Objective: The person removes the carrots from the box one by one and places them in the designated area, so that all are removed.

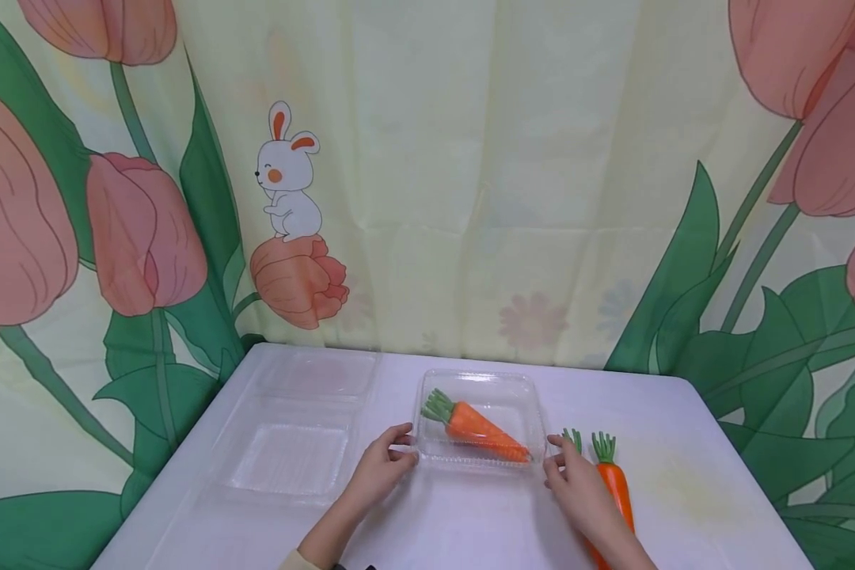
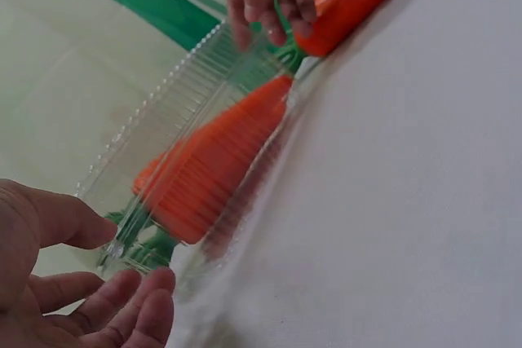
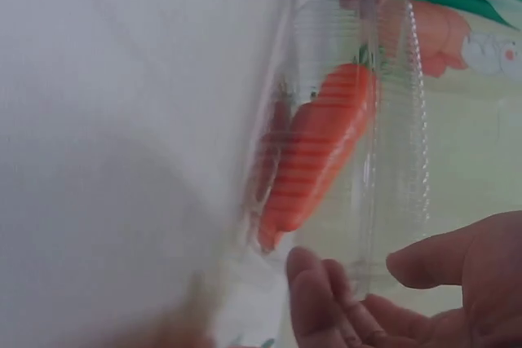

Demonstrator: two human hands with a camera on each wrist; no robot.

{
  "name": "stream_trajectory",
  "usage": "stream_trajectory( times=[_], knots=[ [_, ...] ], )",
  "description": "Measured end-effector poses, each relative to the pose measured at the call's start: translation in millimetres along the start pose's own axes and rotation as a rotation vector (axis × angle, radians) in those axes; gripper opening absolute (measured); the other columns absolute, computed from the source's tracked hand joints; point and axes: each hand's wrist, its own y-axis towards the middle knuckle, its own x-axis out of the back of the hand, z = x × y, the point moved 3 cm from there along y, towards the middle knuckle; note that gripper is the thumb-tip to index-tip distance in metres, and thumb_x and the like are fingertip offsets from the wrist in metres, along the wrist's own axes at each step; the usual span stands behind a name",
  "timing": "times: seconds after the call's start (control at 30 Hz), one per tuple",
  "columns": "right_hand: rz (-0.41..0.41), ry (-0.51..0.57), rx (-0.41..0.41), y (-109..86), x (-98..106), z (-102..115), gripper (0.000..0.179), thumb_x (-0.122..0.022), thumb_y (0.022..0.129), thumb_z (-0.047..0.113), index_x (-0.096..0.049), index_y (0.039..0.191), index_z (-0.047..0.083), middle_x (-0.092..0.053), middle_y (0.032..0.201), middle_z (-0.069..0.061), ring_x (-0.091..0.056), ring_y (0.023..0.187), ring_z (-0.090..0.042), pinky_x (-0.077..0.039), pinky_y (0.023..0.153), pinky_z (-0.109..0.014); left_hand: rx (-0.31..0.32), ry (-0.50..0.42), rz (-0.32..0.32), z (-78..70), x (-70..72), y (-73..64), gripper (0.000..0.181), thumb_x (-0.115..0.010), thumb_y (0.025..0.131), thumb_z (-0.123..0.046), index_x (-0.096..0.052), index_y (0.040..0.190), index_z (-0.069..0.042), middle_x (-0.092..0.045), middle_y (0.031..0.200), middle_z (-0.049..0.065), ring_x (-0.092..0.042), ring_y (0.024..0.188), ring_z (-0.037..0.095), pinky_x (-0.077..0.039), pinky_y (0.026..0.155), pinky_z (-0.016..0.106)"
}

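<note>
A clear plastic box [image 1: 480, 463] stands near the middle of the table with one orange toy carrot [image 1: 480, 427] inside, its green top toward the left. At the box's left side is my left hand [image 1: 383, 463], thumb and fingers apart, fingertips right at the corner. My right hand [image 1: 577, 483] is at the opposite side, its fingers loosely bent and spread beside the box wall. In the right wrist view the thumb [image 3: 428, 262] stands apart from the fingers, close to the box edge. Two more carrots, one a whole carrot [image 1: 616, 483], lie beside and partly behind the right hand.
Another clear plastic box [image 1: 292, 459] lies opened flat at the left of the white table [image 1: 463, 522], its lid [image 1: 317, 374] toward the back edge. A curtain [image 1: 427, 198] printed with tulips and a rabbit hangs behind the table.
</note>
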Motion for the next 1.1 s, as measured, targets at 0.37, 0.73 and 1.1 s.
stream_trajectory(
  times=[0.37, 0.73, 1.1],
  knots=[
    [0.022, 0.456, -0.100, 0.4, -13.9, -21.2, 0.039, -0.050, 0.107, 0.013, -0.033, 0.139, -0.002, -0.063, 0.101, -0.019, -0.070, 0.072, -0.023, -0.060, 0.070, -0.035, 0.106, -0.335, -0.010, 10.8, -4.9, 0.2, 0.054, -0.071, 0.083, 0.004, -0.048, 0.131, 0.012, -0.061, 0.107, 0.013, -0.070, 0.080, 0.013, -0.062, 0.077, 0.030],
    [-0.015, 0.544, -0.142, 1.8, -16.7, -26.3, 0.040, -0.051, 0.108, 0.013, -0.041, 0.137, -0.014, -0.067, 0.100, -0.020, -0.068, 0.073, -0.019, -0.060, 0.067, -0.030, 0.115, -0.360, -0.023, 11.1, -4.3, 0.1, 0.058, -0.073, 0.082, 0.005, -0.047, 0.133, 0.010, -0.061, 0.102, 0.010, -0.069, 0.079, 0.013, -0.062, 0.076, 0.030],
    [-0.046, 0.570, -0.174, 2.6, -15.2, -33.0, 0.031, -0.056, 0.106, 0.013, -0.056, 0.123, -0.013, -0.073, 0.089, -0.010, -0.065, 0.071, -0.016, -0.058, 0.064, -0.027, 0.121, -0.317, -0.008, 14.6, -1.8, -4.3, 0.066, -0.081, 0.078, 0.007, -0.049, 0.136, 0.008, -0.063, 0.108, 0.009, -0.066, 0.084, 0.012, -0.055, 0.073, 0.023]
  ],
)
